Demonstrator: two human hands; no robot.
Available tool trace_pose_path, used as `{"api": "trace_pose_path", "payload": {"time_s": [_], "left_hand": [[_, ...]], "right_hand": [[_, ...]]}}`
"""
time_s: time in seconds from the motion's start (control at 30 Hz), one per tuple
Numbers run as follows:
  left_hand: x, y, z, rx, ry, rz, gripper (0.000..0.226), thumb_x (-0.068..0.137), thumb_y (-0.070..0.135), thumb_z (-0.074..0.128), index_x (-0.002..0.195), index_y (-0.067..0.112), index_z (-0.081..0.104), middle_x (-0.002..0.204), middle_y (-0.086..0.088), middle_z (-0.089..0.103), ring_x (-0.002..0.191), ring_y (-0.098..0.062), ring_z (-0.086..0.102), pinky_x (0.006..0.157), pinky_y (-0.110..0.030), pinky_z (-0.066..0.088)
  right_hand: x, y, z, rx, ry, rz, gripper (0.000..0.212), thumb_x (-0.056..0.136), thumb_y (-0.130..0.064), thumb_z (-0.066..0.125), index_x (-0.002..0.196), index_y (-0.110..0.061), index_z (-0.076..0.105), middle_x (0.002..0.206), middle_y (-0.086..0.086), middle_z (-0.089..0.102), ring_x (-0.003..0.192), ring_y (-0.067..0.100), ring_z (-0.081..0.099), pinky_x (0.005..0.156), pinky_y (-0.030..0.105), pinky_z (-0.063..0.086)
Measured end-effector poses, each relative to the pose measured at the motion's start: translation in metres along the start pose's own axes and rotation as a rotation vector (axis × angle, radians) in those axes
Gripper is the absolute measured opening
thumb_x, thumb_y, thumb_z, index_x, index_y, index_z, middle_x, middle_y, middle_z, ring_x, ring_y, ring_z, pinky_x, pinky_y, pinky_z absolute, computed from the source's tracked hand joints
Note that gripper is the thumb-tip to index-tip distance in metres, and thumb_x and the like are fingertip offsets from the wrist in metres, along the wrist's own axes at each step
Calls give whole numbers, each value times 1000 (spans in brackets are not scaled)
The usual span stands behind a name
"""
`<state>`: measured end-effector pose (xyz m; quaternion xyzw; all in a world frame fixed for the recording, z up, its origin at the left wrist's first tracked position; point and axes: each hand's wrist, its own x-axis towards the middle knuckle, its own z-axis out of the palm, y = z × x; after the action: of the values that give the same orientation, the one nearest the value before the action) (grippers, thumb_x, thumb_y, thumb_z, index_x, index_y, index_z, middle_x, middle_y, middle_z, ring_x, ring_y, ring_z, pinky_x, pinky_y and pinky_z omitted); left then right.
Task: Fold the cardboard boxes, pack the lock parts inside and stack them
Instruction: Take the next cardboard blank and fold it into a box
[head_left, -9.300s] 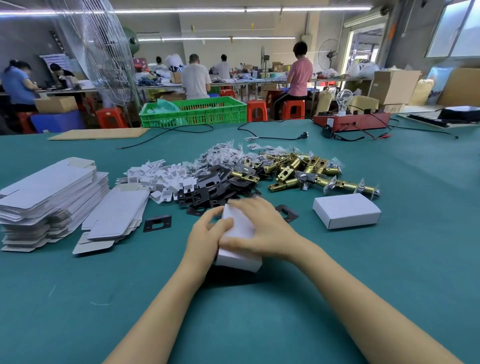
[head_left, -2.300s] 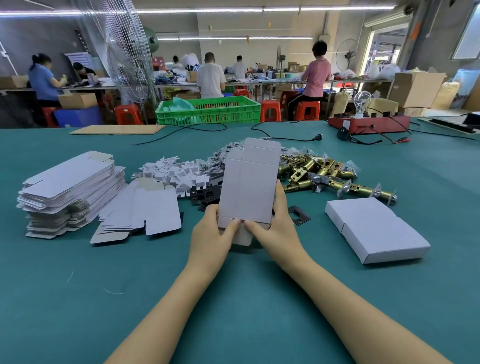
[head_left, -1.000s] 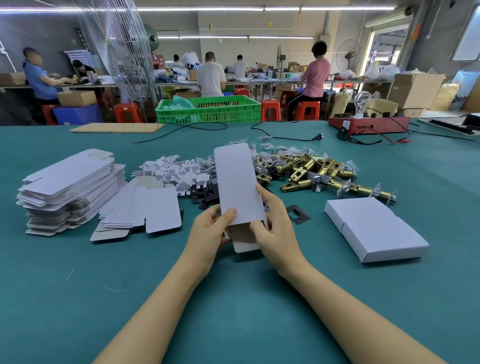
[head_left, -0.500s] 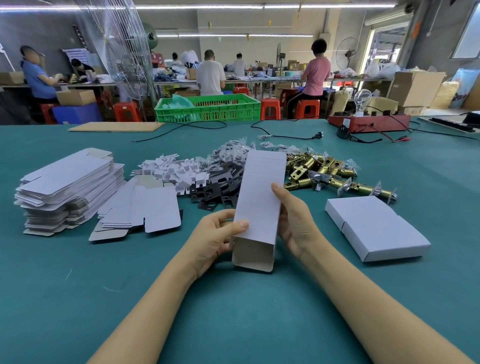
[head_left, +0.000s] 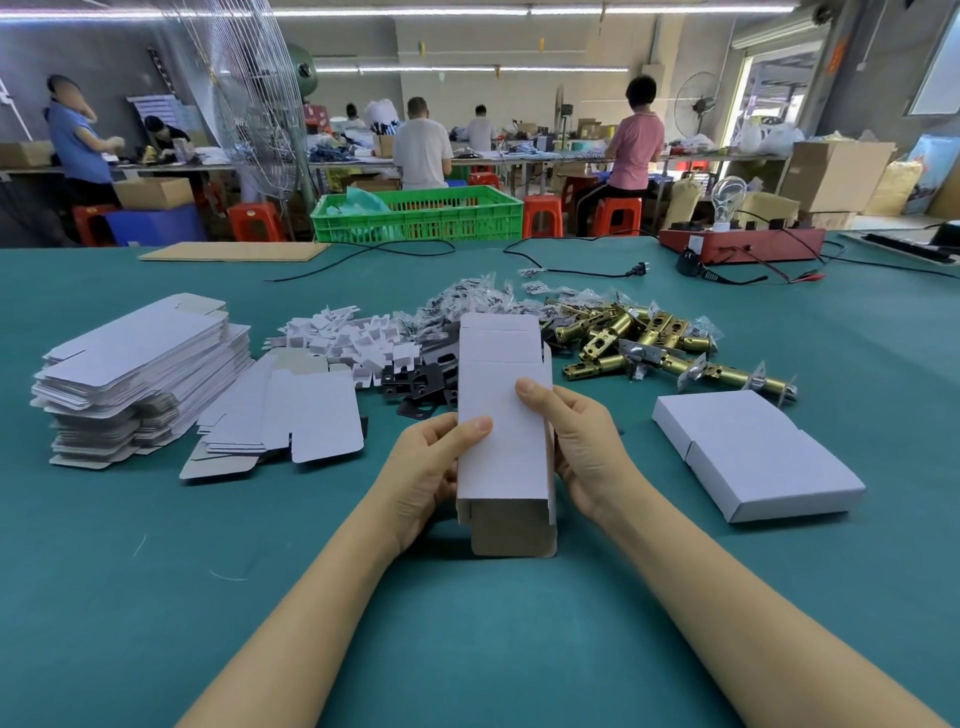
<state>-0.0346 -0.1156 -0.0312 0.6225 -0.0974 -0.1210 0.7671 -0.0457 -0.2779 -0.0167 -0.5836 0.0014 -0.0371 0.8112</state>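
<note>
I hold a white cardboard box, opened into a long tube, above the green table. My left hand grips its left side and my right hand its right side, thumbs on top. The near end flap hangs open, brown inside. Two closed white boxes lie side by side at the right. Brass latch bolts, black strike plates, white plastic pieces and small screw bags are heaped beyond the box.
A tall stack of flat box blanks stands at the left, with a lower spread of blanks next to it. A green crate, black cables and a red tester with a bulb sit at the table's far edge. People work at benches behind.
The box blank has gone from flat to an opened tube. In the last half second it turned straighter, pointing away from me, and my hands shifted along its sides.
</note>
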Motion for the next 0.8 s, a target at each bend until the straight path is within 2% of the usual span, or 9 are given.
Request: {"api": "trace_pose_path", "payload": {"time_s": [0.07, 0.17, 0.27, 0.37, 0.5, 0.63, 0.73, 0.8], "left_hand": [[0, 0, 1, 20, 2, 40, 18, 74, 32, 72, 88, 22, 79, 99, -7, 76, 87, -22, 71, 77, -38, 58], [0, -1, 0, 37, 15, 90, 18, 75, 29, 72, 90, 24, 79, 96, -4, 76, 84, -16, 72, 66, -26, 57], [1, -2, 0, 39, 38, 101, 28, 73, 28, 73, 99, 16, 74, 99, -5, 76, 87, -19, 72, 69, -29, 59], [1, 0, 0, 39, 44, 110, 38, 72, 29, 74, 106, 14, 69, 99, -4, 76, 89, -19, 72, 72, -31, 60], [0, 3, 1, 33, 48, 148, 40, 71, 26, 74, 108, 18, 60, 91, 0, 76, 82, -16, 73, 60, -26, 56], [-1, 5, 1, 29, 37, 171, 42, 72, 25, 74, 111, 22, 58, 94, 0, 76, 85, -19, 73, 63, -29, 58], [-1, 12, 2, 88, 76, 231, 41, 72, 23, 77, 109, 24, 59, 98, 1, 76, 89, -17, 73, 65, -27, 57], [0, 16, 2, 158, 209, 326, 37, 76, 18, 81, 103, 28, 59, 102, 0, 74, 94, -16, 71, 72, -31, 57]], "right_hand": [[-1, -2, 1, -26, -9, -26, 46, 64, -39, 75, 97, -8, 71, 96, 7, 75, 82, 17, 70, 64, 26, 55], [0, -4, 1, -55, -21, -44, 46, 64, -39, 75, 99, -9, 71, 98, 8, 74, 84, 20, 69, 75, 37, 56], [0, -5, 2, -42, -30, -60, 42, 66, -37, 74, 98, -9, 70, 97, 7, 74, 83, 20, 68, 74, 37, 56], [0, -7, 3, -12, -5, -89, 43, 67, -40, 74, 96, -9, 68, 92, 3, 74, 77, 15, 67, 64, 27, 55], [1, -9, 5, -59, 17, -152, 43, 69, -42, 72, 95, -8, 69, 86, -1, 74, 73, 9, 66, 58, 18, 49], [1, -9, 6, -27, 24, -155, 42, 69, -40, 73, 95, -8, 70, 86, -1, 74, 71, 7, 66, 54, 15, 47], [1, -10, 7, -52, 16, -176, 40, 72, -42, 70, 98, -11, 70, 90, -2, 74, 77, 9, 66, 59, 19, 50], [1, -10, 9, -99, 33, -232, 33, 77, -40, 69, 100, -16, 68, 94, -3, 72, 85, 10, 66, 69, 23, 52]]}}
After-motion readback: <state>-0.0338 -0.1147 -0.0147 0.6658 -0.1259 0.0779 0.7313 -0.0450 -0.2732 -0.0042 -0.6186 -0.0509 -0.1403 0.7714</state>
